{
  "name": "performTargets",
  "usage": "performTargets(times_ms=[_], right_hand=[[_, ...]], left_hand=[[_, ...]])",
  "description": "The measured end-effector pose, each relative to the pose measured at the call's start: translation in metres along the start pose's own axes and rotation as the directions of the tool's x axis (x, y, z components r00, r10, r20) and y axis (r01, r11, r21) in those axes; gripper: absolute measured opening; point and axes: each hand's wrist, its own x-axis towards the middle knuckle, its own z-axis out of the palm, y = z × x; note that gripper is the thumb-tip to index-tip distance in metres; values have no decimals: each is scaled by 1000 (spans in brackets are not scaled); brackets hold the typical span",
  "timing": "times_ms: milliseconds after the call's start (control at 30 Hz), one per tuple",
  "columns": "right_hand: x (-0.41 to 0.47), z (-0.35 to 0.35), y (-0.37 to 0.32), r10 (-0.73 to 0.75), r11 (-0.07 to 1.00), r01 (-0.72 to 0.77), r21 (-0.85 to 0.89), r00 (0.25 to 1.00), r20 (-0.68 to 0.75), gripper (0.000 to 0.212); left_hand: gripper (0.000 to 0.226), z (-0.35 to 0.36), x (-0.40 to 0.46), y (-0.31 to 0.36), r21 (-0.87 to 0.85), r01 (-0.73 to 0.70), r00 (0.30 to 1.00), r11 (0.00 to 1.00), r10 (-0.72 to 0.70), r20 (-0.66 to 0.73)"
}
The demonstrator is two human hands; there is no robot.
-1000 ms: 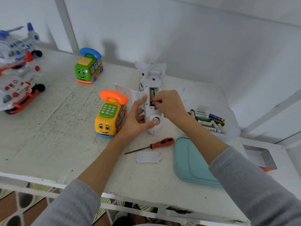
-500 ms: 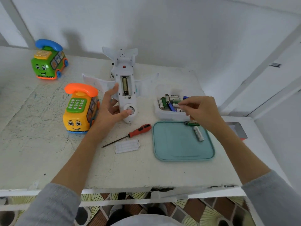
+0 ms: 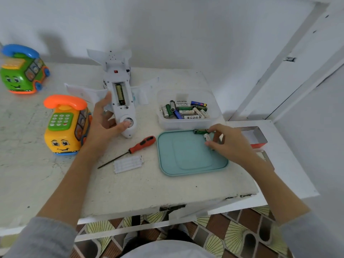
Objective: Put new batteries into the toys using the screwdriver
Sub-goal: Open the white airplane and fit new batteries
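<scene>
A white toy plane (image 3: 121, 75) lies belly up on the table, its battery compartment open with one battery (image 3: 119, 94) inside. My left hand (image 3: 104, 125) grips the plane's nose end, thumb on the round wheel part. My right hand (image 3: 229, 142) is over the far right corner of a teal lid (image 3: 186, 157) and pinches a white battery (image 3: 207, 137) lying there. A green battery (image 3: 200, 131) lies just beyond it, at my index fingertip. The red-handled screwdriver (image 3: 143, 143) and the white battery cover (image 3: 128, 164) lie loose between the plane and me.
A clear plastic tub (image 3: 186, 125) with several batteries stands behind the lid. A yellow phone-car toy (image 3: 65, 127) sits left of my left hand and a green one (image 3: 22, 71) farther back left. An open metal tin (image 3: 255, 135) lies at the right.
My right hand left the plane's compartment, swung right past the battery tub and came down onto the white battery on the teal lid. The left hand stayed on the plane.
</scene>
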Motion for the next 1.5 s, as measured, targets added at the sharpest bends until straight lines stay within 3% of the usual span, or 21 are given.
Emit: performTargets(times_ms=[233, 533, 667, 767, 1033, 1300, 1500], right_hand=[[-1, 3, -8, -69, 997, 70, -12, 995, 78, 32], [14, -5, -64, -177, 904, 156, 398, 984, 17, 25], [37, 2, -105, -294, 844, 288, 452, 954, -60, 26], [57, 11, -134, -304, 787, 333, 519, 942, -145, 24], [87, 38, -173, -291, 686, 321, 653, 944, -159, 24], [97, 49, -174, -149, 605, 185, 774, 982, -118, 28], [98, 50, -168, -148, 538, 136, 832, 987, -66, 16]], left_hand=[[91, 1, 0, 0, 7, 15, 1000, 1000, -15, -4], [85, 2, 1, -3, 8, 16, 1000, 1000, -16, -16], [81, 2, -1, -1, 26, 27, 999, 999, -27, -28], [80, 3, -2, 1, 32, 32, 999, 999, -31, -31], [83, 3, -2, 3, 38, 48, 998, 998, -47, -37], [83, 3, -2, 4, 28, 72, 997, 997, -70, -43], [84, 2, -3, 3, 25, 66, 997, 997, -65, -47]])
